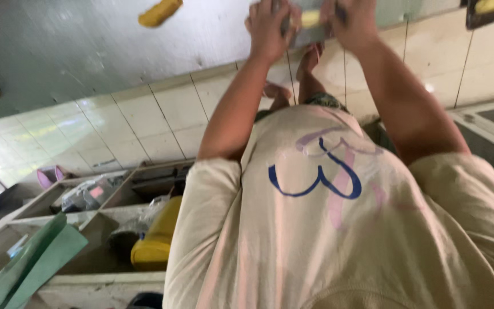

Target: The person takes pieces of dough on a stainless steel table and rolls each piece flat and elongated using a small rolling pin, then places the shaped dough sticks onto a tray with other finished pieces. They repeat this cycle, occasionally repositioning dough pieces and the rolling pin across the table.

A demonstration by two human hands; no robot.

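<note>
The head camera looks steeply down the person's own chest, over a cream T-shirt with a blue and pink looped print, to both arms stretched out toward the top edge of the view. The left hand and the right hand meet on a flat grey rectangular board, which lies at the far end of the reach, over the grey floor and the pale tiled strip. A pale yellow piece, blurred and possibly a slice of some fruit, sits on the board between the two hands. The left hand's fingers are curled together and pressed on the board's left end; the right hand's fingers are bunched and closed over its right end, though what they pinch cannot be made out through the blur. Below the board, the person's bare feet rest on the cream floor tiles.

Another yellow, elongated lump lies on the grey concrete floor, well apart from the hands to the left. In the lower left, a wooden compartmented shelf holds crumpled plastic bags, with a yellow plastic jug beside it and a folded green sheet leaning at its near corner.
</note>
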